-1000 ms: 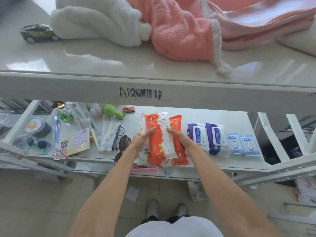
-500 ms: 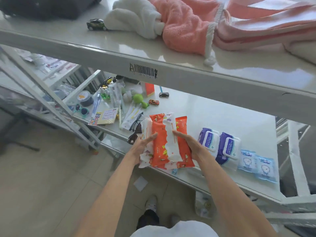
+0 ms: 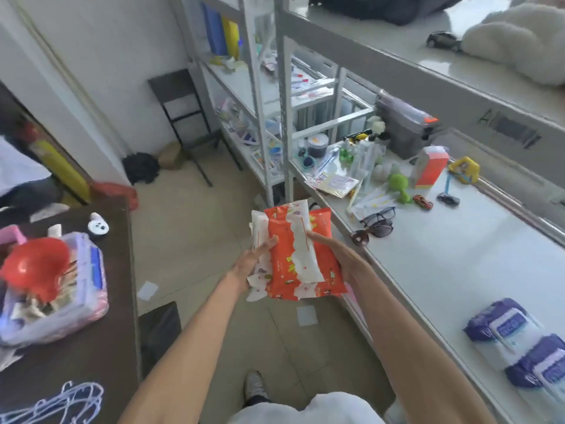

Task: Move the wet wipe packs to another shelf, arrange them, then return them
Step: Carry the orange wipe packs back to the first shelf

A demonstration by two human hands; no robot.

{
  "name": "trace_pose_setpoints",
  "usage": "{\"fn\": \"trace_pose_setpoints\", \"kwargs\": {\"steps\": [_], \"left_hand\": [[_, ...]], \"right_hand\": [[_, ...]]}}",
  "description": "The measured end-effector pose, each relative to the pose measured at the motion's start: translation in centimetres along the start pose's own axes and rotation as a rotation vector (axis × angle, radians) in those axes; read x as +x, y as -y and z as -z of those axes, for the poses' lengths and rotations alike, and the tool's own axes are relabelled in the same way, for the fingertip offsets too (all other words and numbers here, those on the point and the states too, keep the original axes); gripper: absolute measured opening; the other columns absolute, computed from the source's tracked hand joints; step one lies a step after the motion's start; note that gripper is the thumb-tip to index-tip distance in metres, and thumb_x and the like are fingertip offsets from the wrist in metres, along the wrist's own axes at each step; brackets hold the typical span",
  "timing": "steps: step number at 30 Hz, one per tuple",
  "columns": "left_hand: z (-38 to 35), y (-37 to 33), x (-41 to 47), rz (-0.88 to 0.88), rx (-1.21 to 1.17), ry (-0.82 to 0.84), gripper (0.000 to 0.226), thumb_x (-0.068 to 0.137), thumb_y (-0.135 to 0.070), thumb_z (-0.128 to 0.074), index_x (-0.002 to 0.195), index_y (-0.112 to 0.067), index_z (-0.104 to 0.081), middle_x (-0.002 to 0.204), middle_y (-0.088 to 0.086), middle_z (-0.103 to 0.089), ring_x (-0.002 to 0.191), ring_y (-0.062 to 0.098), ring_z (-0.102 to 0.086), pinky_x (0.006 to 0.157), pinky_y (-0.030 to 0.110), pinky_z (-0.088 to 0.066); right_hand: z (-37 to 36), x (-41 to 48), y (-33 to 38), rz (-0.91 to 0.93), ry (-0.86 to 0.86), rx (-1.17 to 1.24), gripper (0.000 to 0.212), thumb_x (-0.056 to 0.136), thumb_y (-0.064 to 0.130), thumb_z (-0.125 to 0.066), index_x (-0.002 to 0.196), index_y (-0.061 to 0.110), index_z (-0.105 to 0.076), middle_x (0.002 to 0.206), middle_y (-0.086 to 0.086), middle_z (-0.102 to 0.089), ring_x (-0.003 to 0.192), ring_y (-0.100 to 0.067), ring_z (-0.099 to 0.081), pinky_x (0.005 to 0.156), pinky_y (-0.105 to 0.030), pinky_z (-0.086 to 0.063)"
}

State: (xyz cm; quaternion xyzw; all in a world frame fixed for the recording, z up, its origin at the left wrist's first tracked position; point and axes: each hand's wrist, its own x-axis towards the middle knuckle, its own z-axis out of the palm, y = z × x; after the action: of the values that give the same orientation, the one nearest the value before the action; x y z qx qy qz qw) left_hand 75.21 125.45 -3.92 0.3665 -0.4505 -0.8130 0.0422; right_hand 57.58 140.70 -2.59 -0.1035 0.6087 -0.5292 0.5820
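A stack of orange-and-white wet wipe packs (image 3: pixel 293 258) hangs in the air over the floor, left of the white shelf (image 3: pixel 452 264). My left hand (image 3: pixel 255 260) grips the stack's left side and my right hand (image 3: pixel 333 255) grips its right side. Two purple wet wipe packs (image 3: pixel 519 347) lie on the shelf at the lower right.
The shelf also carries glasses (image 3: pixel 377 220), toy cars, a green toy (image 3: pixel 399 186) and an orange box (image 3: pixel 431 166). A dark table (image 3: pixel 76 347) with a plastic bag of items (image 3: pixel 52 289) stands at the left. Further white racks and a dark chair (image 3: pixel 186 123) are behind.
Both hands have lifted the orange pack stack off the shelf and carried it out over the floor. The view has swung left toward the room and the dark table.
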Motion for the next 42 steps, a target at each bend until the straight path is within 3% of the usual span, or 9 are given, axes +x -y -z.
{"fn": "trace_pose_setpoints", "kwargs": {"steps": [3,13,15,19,21,28,34,40,42], "left_hand": [[6.0,-0.9,-2.0,-0.065,-0.081,-0.088,0.052,0.095,-0.041,-0.068,0.137,-0.013,-0.061,0.127,0.016,-0.072,0.113,0.034,-0.071,0.079,0.040,-0.063],[22.7,-2.0,-2.9,-0.163,-0.132,-0.223,0.074,0.081,-0.048,-0.081,0.142,-0.016,-0.055,0.134,0.014,-0.068,0.122,0.037,-0.066,0.109,0.060,-0.046],[24.7,-2.1,-2.2,-0.157,-0.152,-0.258,0.073,0.081,-0.046,-0.082,0.142,-0.016,-0.055,0.133,0.014,-0.069,0.121,0.037,-0.067,0.109,0.060,-0.046],[27.2,-2.8,-0.3,-0.140,-0.156,-0.248,0.069,0.085,-0.042,-0.078,0.144,-0.018,-0.052,0.132,0.013,-0.070,0.121,0.036,-0.067,0.107,0.060,-0.047],[28.2,-3.2,1.0,-0.128,-0.180,-0.257,0.069,0.084,-0.043,-0.080,0.143,-0.019,-0.053,0.131,0.012,-0.070,0.120,0.036,-0.067,0.107,0.060,-0.048],[31.7,-8.0,7.2,-0.122,-0.188,-0.347,0.082,0.072,-0.059,-0.081,0.140,-0.021,-0.056,0.126,0.009,-0.073,0.114,0.032,-0.071,0.101,0.054,-0.055],[34.7,-15.8,13.0,-0.128,-0.164,-0.441,0.083,0.067,-0.067,-0.080,0.136,-0.025,-0.059,0.123,0.003,-0.075,0.113,0.027,-0.072,0.098,0.048,-0.057],[37.9,-22.3,18.3,-0.135,-0.140,-0.482,0.088,0.064,-0.075,-0.081,0.136,-0.030,-0.060,0.125,-0.001,-0.074,0.116,0.024,-0.070,0.105,0.050,-0.051],[38.7,-24.2,19.5,-0.135,-0.138,-0.476,0.081,0.068,-0.072,-0.079,0.134,-0.030,-0.060,0.124,0.000,-0.074,0.112,0.022,-0.073,0.098,0.045,-0.056]], "right_hand": [[-6.0,3.7,1.4,-0.044,0.070,-0.083,0.066,0.072,0.053,-0.087,0.125,0.018,-0.071,0.119,-0.013,-0.076,0.113,-0.039,-0.071,0.102,-0.060,-0.053],[-20.8,13.3,2.3,-0.121,0.262,-0.221,0.061,0.082,0.051,-0.079,0.130,0.015,-0.068,0.124,-0.014,-0.074,0.118,-0.040,-0.068,0.106,-0.058,-0.050],[-22.0,15.2,2.2,-0.143,0.254,-0.230,0.065,0.080,0.053,-0.080,0.130,0.015,-0.067,0.124,-0.014,-0.074,0.120,-0.041,-0.067,0.106,-0.058,-0.050],[-23.5,18.0,2.7,-0.196,0.258,-0.233,0.057,0.085,0.050,-0.075,0.128,0.014,-0.066,0.117,-0.013,-0.077,0.100,-0.034,-0.075,0.094,-0.050,-0.059],[-23.9,19.8,3.3,-0.206,0.259,-0.224,0.055,0.088,0.049,-0.073,0.129,0.014,-0.066,0.118,-0.013,-0.076,0.097,-0.033,-0.075,0.096,-0.051,-0.058],[-25.1,28.8,7.9,-0.259,0.286,-0.252,0.045,0.089,0.049,-0.073,0.121,0.017,-0.068,0.105,-0.008,-0.080,0.088,-0.029,-0.077,0.081,-0.045,-0.062],[-26.6,37.7,14.3,-0.242,0.357,-0.271,0.063,0.084,0.051,-0.077,0.134,0.015,-0.063,0.124,-0.014,-0.074,0.115,-0.040,-0.070,0.101,-0.058,-0.054],[-28.2,44.4,20.6,-0.236,0.375,-0.280,0.052,0.086,0.051,-0.075,0.125,0.018,-0.067,0.118,-0.012,-0.077,0.106,-0.035,-0.073,0.099,-0.054,-0.056],[-29.0,46.5,22.2,-0.240,0.371,-0.285,0.051,0.087,0.051,-0.074,0.124,0.018,-0.067,0.116,-0.011,-0.077,0.101,-0.034,-0.075,0.093,-0.051,-0.059]]}}
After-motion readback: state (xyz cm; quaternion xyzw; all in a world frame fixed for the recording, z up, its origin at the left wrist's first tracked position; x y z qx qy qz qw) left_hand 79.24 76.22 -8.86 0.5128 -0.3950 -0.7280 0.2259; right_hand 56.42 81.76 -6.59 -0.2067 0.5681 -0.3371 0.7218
